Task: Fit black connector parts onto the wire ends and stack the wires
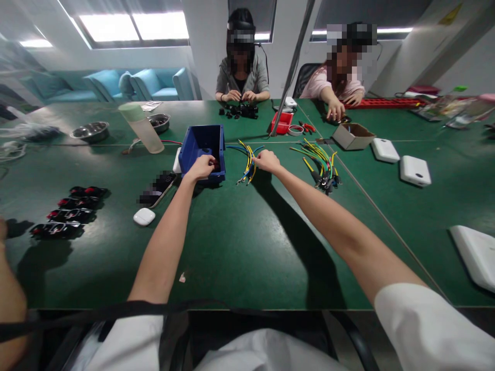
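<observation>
My left hand [201,167] reaches over the front edge of a blue bin [222,149], its fingers bent inside; what they hold, if anything, is too small to make out. Fingers pressed together, my right hand [267,161] is at the right side of a small bundle of yellow and blue wires [247,159], closed on part of it. Metal ends show at the bundle's near end. Farther right lies a bigger bundle of green and yellow wires [323,162] with black ends.
Left of the bin are a phone [158,188], a white case [144,217], a bottle [143,129] and black-red parts [69,211]. A cardboard box [352,136], white devices [415,170] and a red bin [282,123] stand right. Two people sit across; another person's arm enters far left.
</observation>
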Demonstrator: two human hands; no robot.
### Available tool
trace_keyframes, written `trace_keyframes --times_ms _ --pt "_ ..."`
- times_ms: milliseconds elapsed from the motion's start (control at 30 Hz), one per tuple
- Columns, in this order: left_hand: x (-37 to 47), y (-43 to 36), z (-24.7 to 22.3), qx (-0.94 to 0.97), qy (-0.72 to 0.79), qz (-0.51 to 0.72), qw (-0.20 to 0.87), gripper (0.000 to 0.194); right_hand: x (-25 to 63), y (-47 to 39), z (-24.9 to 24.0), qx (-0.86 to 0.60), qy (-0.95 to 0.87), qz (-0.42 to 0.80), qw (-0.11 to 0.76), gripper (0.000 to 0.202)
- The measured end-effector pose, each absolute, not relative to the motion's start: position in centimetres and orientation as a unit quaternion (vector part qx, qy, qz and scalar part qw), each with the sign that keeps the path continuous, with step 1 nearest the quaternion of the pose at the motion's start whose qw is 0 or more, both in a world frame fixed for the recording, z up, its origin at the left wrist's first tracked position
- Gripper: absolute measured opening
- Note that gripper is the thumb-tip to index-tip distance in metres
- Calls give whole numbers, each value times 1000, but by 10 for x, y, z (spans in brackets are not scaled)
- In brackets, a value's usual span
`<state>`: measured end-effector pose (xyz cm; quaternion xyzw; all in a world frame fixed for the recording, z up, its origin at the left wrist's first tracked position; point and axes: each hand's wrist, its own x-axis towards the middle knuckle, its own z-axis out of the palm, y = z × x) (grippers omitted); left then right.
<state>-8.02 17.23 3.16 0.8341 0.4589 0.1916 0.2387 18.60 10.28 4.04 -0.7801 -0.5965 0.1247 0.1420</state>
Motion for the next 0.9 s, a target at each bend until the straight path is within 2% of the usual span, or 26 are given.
trace_keyframes --times_ms 167,367,633,900 --pt "-79 166 34 824 481 212 211 22 183 107 32 -745 -608 239 131 49" --pt "-82 167 35 825 487 227 176 16 174 109 26 -726 -615 277 130 43" --pt "-81 165 33 808 503 251 175 13 175 114 16 -719 -555 352 225 32" --pt "-79 162 32 822 490 243 157 22 171 100 9 -710 -526 371 287 42"
